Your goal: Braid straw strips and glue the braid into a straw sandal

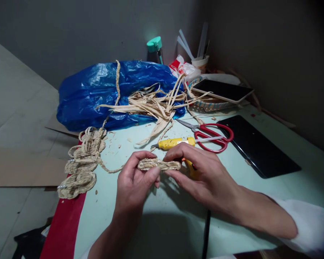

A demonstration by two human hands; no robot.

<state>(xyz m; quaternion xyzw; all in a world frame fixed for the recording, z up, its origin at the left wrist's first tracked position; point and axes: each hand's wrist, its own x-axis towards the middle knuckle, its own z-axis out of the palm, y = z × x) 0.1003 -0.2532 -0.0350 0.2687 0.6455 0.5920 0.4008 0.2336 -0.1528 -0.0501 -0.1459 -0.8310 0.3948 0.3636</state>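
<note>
My left hand and my right hand both pinch a short coiled piece of braided straw just above the pale green table. The braid trails left from that piece to a heap of braided straw cord at the table's left edge. A yellow glue gun lies just behind my right hand, its handle partly hidden by my fingers. Its black cable runs toward me.
Red-handled scissors lie behind the glue gun. Loose straw strips rest against a blue plastic bag. A black flat slab, a tablet on a basket, a cup of sticks and a teal-capped bottle stand toward the wall.
</note>
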